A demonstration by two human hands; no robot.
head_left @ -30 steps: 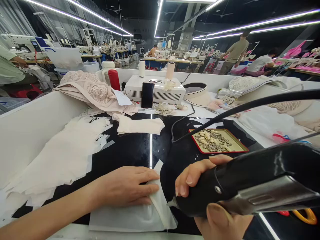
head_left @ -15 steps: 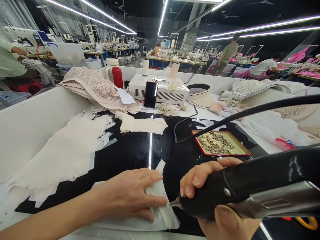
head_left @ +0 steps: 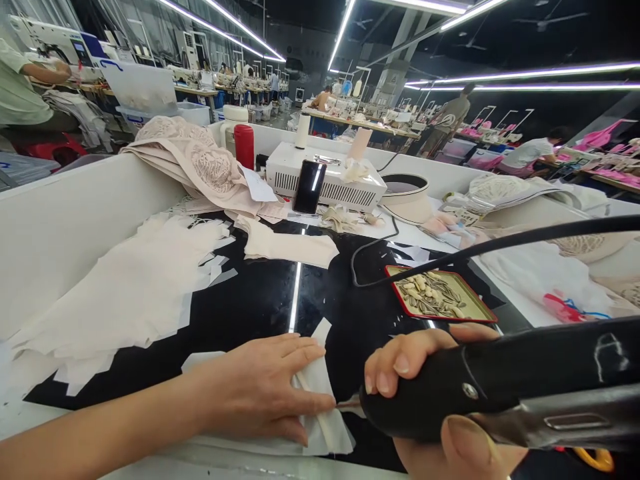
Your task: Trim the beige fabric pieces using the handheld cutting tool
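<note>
My left hand (head_left: 265, 390) lies flat with fingers stretched out, pressing on a pale folded fabric piece (head_left: 340, 437) near the front edge of the black work surface. A narrow strip crosses the fabric under my fingers. My right hand (head_left: 407, 360) is wrapped round a black corded hand tool (head_left: 540, 373) with a metal lever along its lower side. Its thin metal tip (head_left: 350, 404) points left, close to my left index fingertip at the fabric's edge; whether it touches the fabric I cannot tell.
Left lies a spread pile of cream fabric pieces (head_left: 125, 287); a small stack (head_left: 295, 248) lies farther back. A tray of seeds (head_left: 445, 313) sits right, crossed by the tool's black cord (head_left: 530, 235). Behind are a phone (head_left: 310, 187), white vented box (head_left: 345, 190) and lace cups (head_left: 215, 170).
The view has tilted and shifted slightly. The black tool and my right hand sit a little farther right in the picture. My left hand stays on the fabric.
</note>
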